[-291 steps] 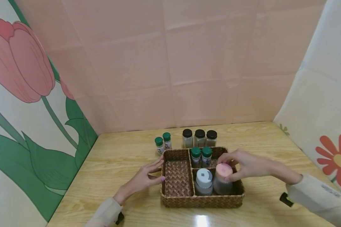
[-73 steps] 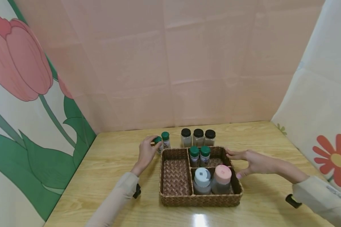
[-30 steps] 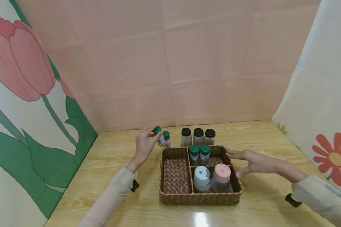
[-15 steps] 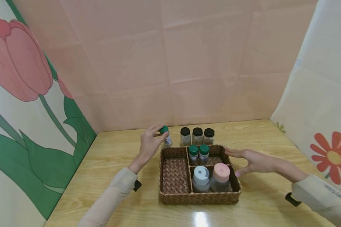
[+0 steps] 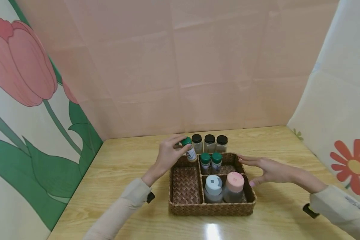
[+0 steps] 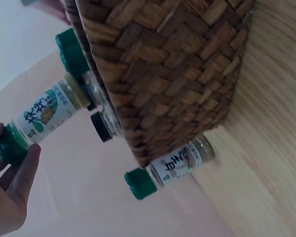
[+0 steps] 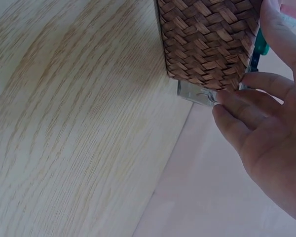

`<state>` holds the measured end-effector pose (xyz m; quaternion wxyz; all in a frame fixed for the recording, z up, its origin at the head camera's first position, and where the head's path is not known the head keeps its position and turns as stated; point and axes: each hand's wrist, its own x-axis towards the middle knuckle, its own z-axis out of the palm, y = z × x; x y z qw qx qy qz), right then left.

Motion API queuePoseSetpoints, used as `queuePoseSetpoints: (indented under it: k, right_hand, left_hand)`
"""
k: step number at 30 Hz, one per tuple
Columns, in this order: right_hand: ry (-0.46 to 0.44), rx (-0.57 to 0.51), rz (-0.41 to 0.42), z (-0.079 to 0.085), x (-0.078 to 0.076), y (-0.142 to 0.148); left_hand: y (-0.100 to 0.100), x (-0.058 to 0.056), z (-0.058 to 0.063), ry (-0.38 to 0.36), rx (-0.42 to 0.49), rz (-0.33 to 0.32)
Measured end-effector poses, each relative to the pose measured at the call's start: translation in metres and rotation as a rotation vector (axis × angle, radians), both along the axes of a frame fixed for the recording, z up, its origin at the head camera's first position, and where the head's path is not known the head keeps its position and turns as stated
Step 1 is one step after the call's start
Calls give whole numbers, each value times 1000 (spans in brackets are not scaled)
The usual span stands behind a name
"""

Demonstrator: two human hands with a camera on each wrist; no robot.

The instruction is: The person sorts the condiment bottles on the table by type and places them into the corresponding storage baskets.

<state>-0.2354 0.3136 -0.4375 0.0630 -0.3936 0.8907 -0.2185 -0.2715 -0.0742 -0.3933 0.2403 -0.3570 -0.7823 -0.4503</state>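
In the head view my left hand (image 5: 166, 154) pinches a green-capped spice bottle (image 5: 191, 154) by its cap. The bottle leans slightly, above the back rim of the brown woven basket (image 5: 211, 209), by the left compartment. No jar stands in that compartment. My right hand (image 5: 270, 171) touches the basket's back right corner, fingers extended and thumb at the right side. Two green-capped bottles (image 5: 216, 164) stand in the back right compartment. A white-lidded jar (image 5: 213, 190) and a pink-lidded jar (image 5: 234, 189) fill much of the front right one.
Three black-capped jars (image 5: 209, 145) stand in a row on the wooden table (image 5: 123, 160) behind the basket. Another green-capped bottle (image 6: 176, 165) stands behind the basket's corner in the left wrist view; my left hand mostly hides it in the head view. A pink sheet (image 5: 180, 83) hangs behind.
My left hand left the basket's rim, lifted a green-capped bottle from the table and carried it rightward to the basket. My right hand moved from the pink-lidded jar to the basket's right corner.
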Motion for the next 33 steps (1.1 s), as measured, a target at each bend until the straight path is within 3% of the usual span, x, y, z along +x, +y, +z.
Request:
queuePoseSetpoints:
  k: [22,33]
  right_hand:
    - [15,-12,3,2,1,-1]
    - [-24,-7,-12,1,-1,0]
  left_hand:
    - [12,7,2,-3,-67,-68]
    - [25,11,3,21,-99,-154]
